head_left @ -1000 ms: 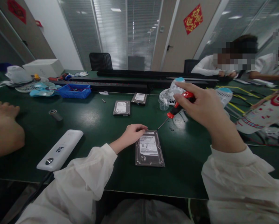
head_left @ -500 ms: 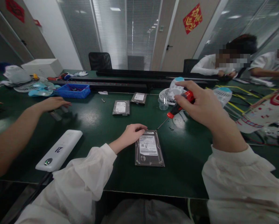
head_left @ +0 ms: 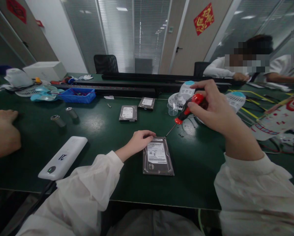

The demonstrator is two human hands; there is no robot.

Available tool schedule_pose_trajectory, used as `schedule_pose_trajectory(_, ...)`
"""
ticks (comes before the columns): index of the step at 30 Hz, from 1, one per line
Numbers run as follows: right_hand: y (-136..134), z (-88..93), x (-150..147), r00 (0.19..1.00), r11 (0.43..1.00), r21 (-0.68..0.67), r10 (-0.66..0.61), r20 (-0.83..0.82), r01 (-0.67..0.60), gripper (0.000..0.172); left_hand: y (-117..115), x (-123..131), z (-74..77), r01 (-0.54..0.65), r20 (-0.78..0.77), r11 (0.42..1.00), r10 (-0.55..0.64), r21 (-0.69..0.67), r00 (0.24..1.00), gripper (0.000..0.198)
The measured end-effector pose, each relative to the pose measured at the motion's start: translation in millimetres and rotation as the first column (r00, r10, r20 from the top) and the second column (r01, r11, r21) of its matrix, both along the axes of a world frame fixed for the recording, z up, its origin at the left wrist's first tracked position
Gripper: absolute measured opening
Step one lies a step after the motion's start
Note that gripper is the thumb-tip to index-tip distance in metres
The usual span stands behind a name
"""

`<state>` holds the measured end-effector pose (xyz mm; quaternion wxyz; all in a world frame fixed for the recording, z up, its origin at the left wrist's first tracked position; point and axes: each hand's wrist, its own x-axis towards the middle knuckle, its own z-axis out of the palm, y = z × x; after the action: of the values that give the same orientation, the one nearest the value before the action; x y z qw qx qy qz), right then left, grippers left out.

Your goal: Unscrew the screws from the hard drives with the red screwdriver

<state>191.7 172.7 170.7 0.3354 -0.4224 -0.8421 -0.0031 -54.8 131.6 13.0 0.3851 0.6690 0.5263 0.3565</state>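
Note:
A hard drive [head_left: 158, 157] with a white label lies flat on the dark green table [head_left: 191, 183] in front of me. My left hand [head_left: 139, 141] rests on its upper left corner, fingers closed against the edge. Wrapped in my right hand [head_left: 212, 106] is a red and black screwdriver [head_left: 185, 110], slanting down to the left. Its tip meets the drive's upper right corner; the screw there is too small to make out. Small dark bits [head_left: 180, 135] lie right of the tip.
Two more drives [head_left: 128, 113] [head_left: 146, 103] lie farther back, beside a clear cup [head_left: 173, 109]. A blue tray [head_left: 78, 95], metal cylinders [head_left: 58, 121] and a white power bank [head_left: 63, 158] are on the left. Another person's hand [head_left: 4, 116] rests at the far left.
The other person's arm at the left has drawn back to the left, uncovering the two metal cylinders. My right hand's fingers have shifted slightly on the screwdriver. My left hand stays on the drive.

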Motion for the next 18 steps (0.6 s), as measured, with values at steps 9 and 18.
schedule_pose_trajectory(9,2.8,-1.0,-2.9,0.97,0.981,0.095,-0.184,0.16,0.171,0.047,1.7,1.2,-2.0,-0.004,0.004,1.0,0.004,0.012,1.0,0.029)
schedule_pose_trajectory(18,2.2,-3.9,-1.7,0.989,0.996,0.081,0.012,0.144,-0.024,0.058,1.2,2.7,-0.9,-0.015,0.0,1.0,0.015,0.013,1.0,0.028)
